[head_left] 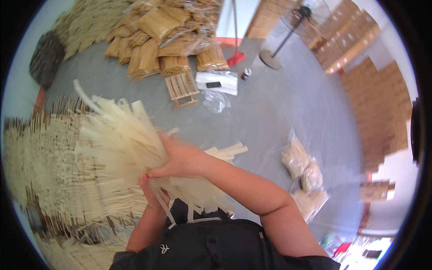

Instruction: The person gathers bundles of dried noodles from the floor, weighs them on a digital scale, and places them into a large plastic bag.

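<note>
A thick, fanned-out bunch of pale cream flat strips [123, 141] rises up and to the left from my hands. My right hand [184, 157] clasps the bunch near its lower end, thumb across the front. Just below, the fingers of my left hand [153, 194] close around the same end, partly hidden by the strips. A few long strips hang down toward my dark shirt [212, 243]. More loose pale strips [202, 192] lie beneath my right forearm. To the left is a broad stack of similar strips [60, 162], with dark thin ends along its edges.
Plastic-wrapped yellowish bundles [158, 23] are piled ahead, near a small wooden stool [182, 89] and a phone [213, 84] on white packaging. A pedestal fan [270, 60] and red broom [237, 58] stand beyond. Bagged bundles [312, 175] and stacked cardboard boxes [378, 108] are at right.
</note>
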{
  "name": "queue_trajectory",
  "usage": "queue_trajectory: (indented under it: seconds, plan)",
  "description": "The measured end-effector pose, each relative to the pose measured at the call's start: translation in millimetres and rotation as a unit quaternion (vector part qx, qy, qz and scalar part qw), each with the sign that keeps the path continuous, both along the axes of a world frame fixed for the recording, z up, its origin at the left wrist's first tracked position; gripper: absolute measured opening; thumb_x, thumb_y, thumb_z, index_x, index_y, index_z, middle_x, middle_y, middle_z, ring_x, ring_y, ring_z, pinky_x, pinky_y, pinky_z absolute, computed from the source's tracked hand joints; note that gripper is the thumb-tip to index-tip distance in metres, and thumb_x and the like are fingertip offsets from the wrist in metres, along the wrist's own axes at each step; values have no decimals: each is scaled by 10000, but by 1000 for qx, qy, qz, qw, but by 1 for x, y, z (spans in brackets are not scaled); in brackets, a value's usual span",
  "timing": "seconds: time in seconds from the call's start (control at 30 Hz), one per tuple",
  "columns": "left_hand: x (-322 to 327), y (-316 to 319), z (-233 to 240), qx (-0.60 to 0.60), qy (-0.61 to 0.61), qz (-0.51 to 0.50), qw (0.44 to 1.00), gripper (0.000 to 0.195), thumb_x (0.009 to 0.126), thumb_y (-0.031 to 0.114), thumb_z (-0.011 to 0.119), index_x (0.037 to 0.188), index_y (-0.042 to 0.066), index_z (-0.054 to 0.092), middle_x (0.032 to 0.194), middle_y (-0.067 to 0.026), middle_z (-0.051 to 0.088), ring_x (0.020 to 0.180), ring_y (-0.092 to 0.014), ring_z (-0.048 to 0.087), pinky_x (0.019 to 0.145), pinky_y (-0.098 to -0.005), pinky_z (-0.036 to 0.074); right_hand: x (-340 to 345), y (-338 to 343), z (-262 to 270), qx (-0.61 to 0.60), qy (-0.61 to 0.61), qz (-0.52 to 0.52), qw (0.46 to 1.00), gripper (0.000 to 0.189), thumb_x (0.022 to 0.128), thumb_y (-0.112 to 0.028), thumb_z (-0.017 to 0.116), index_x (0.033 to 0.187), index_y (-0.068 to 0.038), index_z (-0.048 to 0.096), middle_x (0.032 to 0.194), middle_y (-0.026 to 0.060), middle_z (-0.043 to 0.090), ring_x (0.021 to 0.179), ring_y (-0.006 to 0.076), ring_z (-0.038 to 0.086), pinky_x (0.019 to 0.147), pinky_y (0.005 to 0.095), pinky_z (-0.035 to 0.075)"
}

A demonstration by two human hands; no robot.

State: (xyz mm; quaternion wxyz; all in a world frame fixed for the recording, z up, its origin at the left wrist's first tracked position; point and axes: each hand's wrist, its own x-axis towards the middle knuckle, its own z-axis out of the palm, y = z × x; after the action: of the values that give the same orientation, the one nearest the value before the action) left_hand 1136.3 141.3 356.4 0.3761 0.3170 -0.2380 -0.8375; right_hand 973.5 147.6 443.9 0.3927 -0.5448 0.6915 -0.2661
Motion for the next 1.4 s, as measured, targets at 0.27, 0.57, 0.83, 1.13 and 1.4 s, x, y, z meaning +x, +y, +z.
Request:
queue_trajectory:
  seconds: [0.27, 0.57, 0.83, 1.13, 1.4]
  plan:
    - [-56, -111, -4, 20, 28, 23, 999, 610, 896, 563, 436, 1193, 42, 544, 1116, -116, 610, 1044, -219, 589, 913, -352, 468, -69, -142, 5, 31, -4, 83, 996, 1088, 629, -526, 786, 1415, 13, 260, 1257, 295, 497, 1163, 392, 529, 983, 406, 421]
    - [-73, -150, -26, 51, 68, 284, 955, 613, 912, 467, 505, 1308, 2, 452, 1219, -133, 567, 1111, -238, 566, 956, -369, 456, -34, -274, -17, 63, 6, 359, 931, 991, 641, -427, 828, 1376, 10, 327, 1202, 222, 579, 1107, 293, 586, 960, 367, 444]
    - [-116, -104, -66, 81, 164, 549, 816, 632, 905, 430, 539, 1338, -13, 414, 1252, -150, 540, 1130, -253, 553, 965, -386, 454, 18, -283, -74, 145, -27, 600, 786, 979, 616, -403, 846, 1338, 38, 354, 1216, 241, 547, 1116, 329, 566, 956, 379, 443]
    - [-142, -15, -145, 89, 77, 720, 684, 649, 866, 467, 584, 1293, -7, 466, 1223, -142, 559, 1078, -244, 583, 905, -401, 497, 55, -201, -195, 203, -144, 745, 618, 966, 677, -295, 840, 1416, -5, 289, 1295, 173, 520, 1184, 245, 511, 998, 362, 411]
    - [-180, 36, -313, 244, -37, 792, 559, 648, 864, 502, 549, 1272, 0, 505, 1215, -129, 574, 1092, -246, 571, 954, -374, 454, 43, -141, -409, 262, -46, 787, 556, 1107, 579, -529, 828, 1401, -9, 299, 1272, 259, 508, 1191, 399, 501, 1012, 412, 401]
